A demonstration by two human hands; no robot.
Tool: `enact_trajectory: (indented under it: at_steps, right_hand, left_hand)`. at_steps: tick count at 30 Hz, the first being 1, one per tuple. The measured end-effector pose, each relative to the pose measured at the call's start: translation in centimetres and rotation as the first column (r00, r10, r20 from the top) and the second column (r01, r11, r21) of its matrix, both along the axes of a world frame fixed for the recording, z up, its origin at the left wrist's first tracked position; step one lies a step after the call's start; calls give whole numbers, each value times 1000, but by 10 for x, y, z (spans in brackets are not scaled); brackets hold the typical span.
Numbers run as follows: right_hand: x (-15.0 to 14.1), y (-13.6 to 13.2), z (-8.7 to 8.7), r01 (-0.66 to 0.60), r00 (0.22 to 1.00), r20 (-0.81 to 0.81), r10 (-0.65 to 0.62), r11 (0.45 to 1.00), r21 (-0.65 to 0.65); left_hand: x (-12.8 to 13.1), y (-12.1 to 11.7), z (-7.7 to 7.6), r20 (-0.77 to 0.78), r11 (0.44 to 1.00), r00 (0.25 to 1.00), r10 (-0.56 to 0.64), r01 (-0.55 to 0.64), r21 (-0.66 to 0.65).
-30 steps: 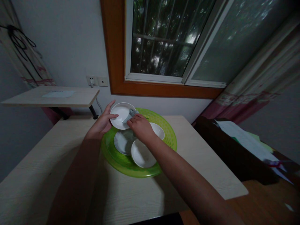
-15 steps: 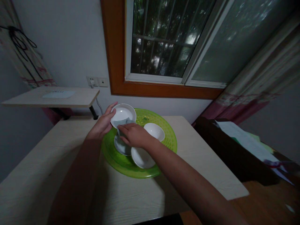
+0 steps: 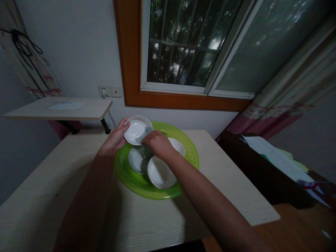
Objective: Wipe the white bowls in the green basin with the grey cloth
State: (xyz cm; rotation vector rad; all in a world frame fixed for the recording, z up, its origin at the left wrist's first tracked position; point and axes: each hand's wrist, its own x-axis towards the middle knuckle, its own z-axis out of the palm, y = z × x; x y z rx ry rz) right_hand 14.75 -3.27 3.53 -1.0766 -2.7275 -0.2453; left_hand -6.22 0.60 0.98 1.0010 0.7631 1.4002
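My left hand (image 3: 114, 140) grips the left rim of a small white dish (image 3: 135, 128), holding it tilted above a round green basin (image 3: 189, 154) on the table. My right hand (image 3: 158, 144) is closed on a grey cloth (image 3: 143, 134) and presses it against the right part of that dish. Inside the basin lie three more white dishes: one in shadow at the left (image 3: 137, 161), one at the front (image 3: 160, 174), and one behind my right hand (image 3: 179, 146).
The basin sits on a pale wooden table (image 3: 52, 196). A smaller raised tabletop (image 3: 86, 109) stands at the left by wall sockets (image 3: 110, 91). A dark piece of furniture (image 3: 257, 168) with papers stands at the right. Behind is a window (image 3: 183, 45) with curtains.
My right hand with the cloth swept from the dish's right side down across its lower edge and has come back to the right side. My left hand kept holding the dish.
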Motion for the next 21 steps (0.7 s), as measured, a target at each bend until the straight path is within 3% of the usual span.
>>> enact_trajectory:
  at_steps: [14, 21]
  right_hand:
    - [-17, -5, -9, -15, 1000, 24, 14, 999, 38]
    - [-11, -6, -3, -7, 1000, 0, 7, 998, 57]
  left_hand:
    - [-1, 0, 0, -68, 997, 995, -67, 69, 28]
    - [-4, 6, -3, 1, 999, 1000, 5, -5, 42]
